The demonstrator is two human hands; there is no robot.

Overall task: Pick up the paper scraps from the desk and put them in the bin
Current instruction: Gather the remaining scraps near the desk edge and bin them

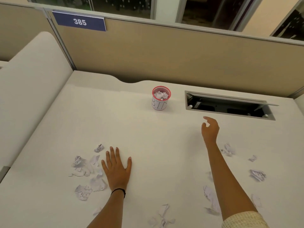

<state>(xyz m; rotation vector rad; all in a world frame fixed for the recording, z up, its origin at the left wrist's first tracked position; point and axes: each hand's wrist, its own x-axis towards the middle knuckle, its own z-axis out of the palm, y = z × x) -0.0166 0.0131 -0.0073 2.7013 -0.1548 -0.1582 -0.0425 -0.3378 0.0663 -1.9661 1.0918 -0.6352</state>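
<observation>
A small round bin (pixel 159 105) with a pink rim stands at the back of the white desk (pixel 148 134), with crumpled paper inside. My left hand (pixel 117 168) lies flat on the desk, fingers spread, next to a cluster of paper scraps (pixel 87 170). My right hand (pixel 210 129) hovers to the right of the bin and nearer to me, fingers loosely apart and empty. More scraps lie on the right (pixel 257 174), by my right forearm (pixel 227 149), and near the front edge (pixel 162 216).
An open cable tray recess (pixel 230 106) is cut into the desk right of the bin. A beige partition (pixel 164 56) with a blue sign reading 385 (pixel 80 22) closes the back. A cream side panel (pixel 32 89) rises on the left.
</observation>
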